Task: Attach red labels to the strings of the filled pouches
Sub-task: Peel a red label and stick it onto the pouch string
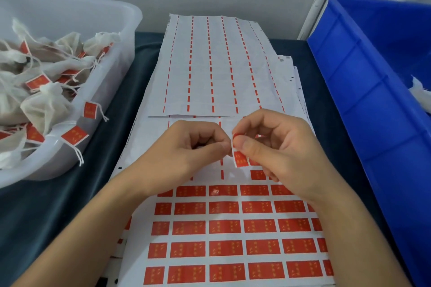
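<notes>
A sheet of red labels (229, 228) lies in front of me on the table, its upper rows peeled bare. My right hand (277, 147) pinches one peeled red label (240, 158) between thumb and forefinger, the label hanging down. My left hand (186, 147) is curled beside it, its fingertips touching the label's left edge. No pouch string shows between my hands. Filled white pouches (44, 105) with red labels on their strings lie piled in a clear bin (126, 30) at the left.
A used backing sheet (217, 65) with only thin red strips lies further back over a paper stack. A blue bin (373, 100) stands at the right with a white pouch (419, 93) inside. Dark cloth (58, 205) covers the table.
</notes>
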The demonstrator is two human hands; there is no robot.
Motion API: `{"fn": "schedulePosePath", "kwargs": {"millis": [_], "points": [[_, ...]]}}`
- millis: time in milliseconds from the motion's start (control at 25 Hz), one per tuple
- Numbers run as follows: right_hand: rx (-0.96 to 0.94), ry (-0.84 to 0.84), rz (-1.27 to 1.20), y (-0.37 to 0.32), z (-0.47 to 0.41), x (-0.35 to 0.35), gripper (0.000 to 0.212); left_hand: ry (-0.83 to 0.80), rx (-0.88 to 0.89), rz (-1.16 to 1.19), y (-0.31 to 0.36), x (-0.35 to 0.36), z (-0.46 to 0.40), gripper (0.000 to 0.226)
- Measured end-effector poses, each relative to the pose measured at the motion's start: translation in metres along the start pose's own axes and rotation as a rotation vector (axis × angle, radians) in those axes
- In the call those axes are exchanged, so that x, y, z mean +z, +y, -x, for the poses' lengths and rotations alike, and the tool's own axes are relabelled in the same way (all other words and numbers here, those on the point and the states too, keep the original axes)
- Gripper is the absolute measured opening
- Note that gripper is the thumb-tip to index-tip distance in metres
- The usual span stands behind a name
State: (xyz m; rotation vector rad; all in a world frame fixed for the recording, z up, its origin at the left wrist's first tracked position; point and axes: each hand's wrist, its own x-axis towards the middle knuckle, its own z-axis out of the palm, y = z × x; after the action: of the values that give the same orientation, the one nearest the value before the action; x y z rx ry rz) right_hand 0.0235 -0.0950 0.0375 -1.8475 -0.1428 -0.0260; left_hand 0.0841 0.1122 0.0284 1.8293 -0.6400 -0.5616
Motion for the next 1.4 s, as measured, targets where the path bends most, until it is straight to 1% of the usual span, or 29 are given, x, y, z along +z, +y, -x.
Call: {"fn": "schedulePosePath", "kwargs": {"millis": [200, 400, 960, 1240, 1400], "points": [[0.039, 0.016, 0.046, 0.003, -0.002, 0.0, 0.009, 0.039, -0.018, -0.003, 0.001, 0.001, 0.0, 0.025], [0.059, 0.066, 0.034, 0.003, -0.002, 0.002, 0.007, 0.032, -0.017, -0.027, -0.002, 0.0, -0.001, 0.025], [-0.004, 0.065, 0.118, 0.012, -0.005, 0.006, 0.009, 0.033, 0.007, -0.039, -0.002, 0.001, -0.001, 0.025], [-0.059, 0.064, 0.164, 0.012, -0.004, 0.009, 0.009, 0.041, 0.024, 0.022, 0.0, 0.001, 0.0, 0.023], [-0.094, 0.095, 0.215, 0.012, -0.004, 0.01, 0.009, 0.035, 0.048, 0.008, 0.0, 0.0, 0.0, 0.022]]}}
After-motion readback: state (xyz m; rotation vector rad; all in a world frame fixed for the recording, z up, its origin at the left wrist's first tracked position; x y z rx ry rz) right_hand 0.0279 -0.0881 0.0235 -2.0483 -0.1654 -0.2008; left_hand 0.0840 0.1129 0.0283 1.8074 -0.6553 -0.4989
